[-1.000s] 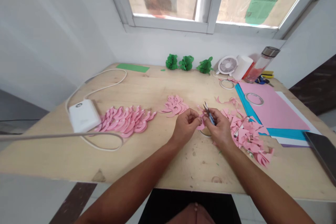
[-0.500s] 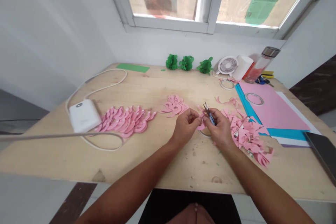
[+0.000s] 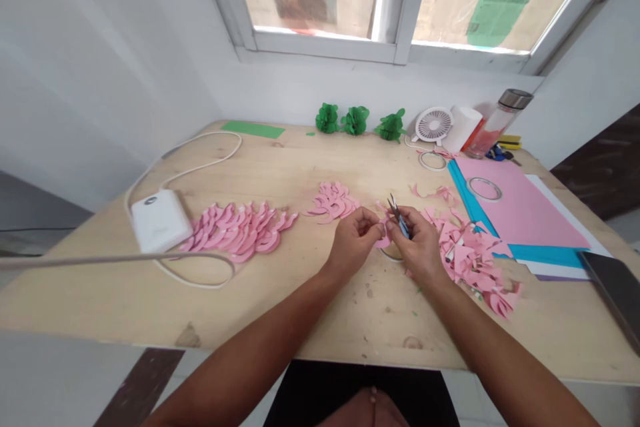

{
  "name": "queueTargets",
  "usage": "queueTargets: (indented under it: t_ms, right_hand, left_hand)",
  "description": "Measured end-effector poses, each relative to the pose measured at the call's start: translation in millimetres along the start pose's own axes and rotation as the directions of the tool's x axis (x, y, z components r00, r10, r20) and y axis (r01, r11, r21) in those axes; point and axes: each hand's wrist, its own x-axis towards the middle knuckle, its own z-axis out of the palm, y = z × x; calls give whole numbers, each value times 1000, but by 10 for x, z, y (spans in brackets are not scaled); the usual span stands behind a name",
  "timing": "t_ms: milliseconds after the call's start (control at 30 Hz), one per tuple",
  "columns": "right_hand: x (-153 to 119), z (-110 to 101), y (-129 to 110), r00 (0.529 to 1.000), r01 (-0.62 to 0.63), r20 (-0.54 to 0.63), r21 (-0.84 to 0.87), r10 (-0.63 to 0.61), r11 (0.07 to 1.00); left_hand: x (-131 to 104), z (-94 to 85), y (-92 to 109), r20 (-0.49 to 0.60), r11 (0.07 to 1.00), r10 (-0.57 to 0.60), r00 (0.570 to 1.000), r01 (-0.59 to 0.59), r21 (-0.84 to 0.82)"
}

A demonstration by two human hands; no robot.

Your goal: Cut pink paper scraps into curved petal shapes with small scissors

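My left hand (image 3: 356,240) pinches a small pink paper piece (image 3: 384,237) above the table, a little left of my right hand (image 3: 416,240). Small scissors (image 3: 399,216) are held in my right hand, blades pointing up and away from me; its fingertips also meet the paper piece. Below the hands lies a tape roll (image 3: 390,255), mostly covered. Beyond my left hand rests a small pile of curved pink paper cutouts (image 3: 333,202). Farther left, more pink cutouts (image 3: 245,227) overlap in rows. A heap of pink scraps (image 3: 473,253) lies beside my right wrist.
A white power bank (image 3: 161,221) with a looping cable is at left. Several green paper shapes (image 3: 355,120), a small fan (image 3: 434,125) and a glass bottle (image 3: 500,123) stand along the wall. Coloured sheets (image 3: 525,213) and a dark phone (image 3: 613,297) lie at right.
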Motion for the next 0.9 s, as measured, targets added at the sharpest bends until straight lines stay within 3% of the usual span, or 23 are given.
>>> queueTargets:
  t_ms: [900]
  right_hand:
    - [6, 6, 19, 1000, 1, -6, 7, -1, 1000]
  left_hand:
    - [5, 0, -20, -15, 1000, -1, 1000, 2, 21]
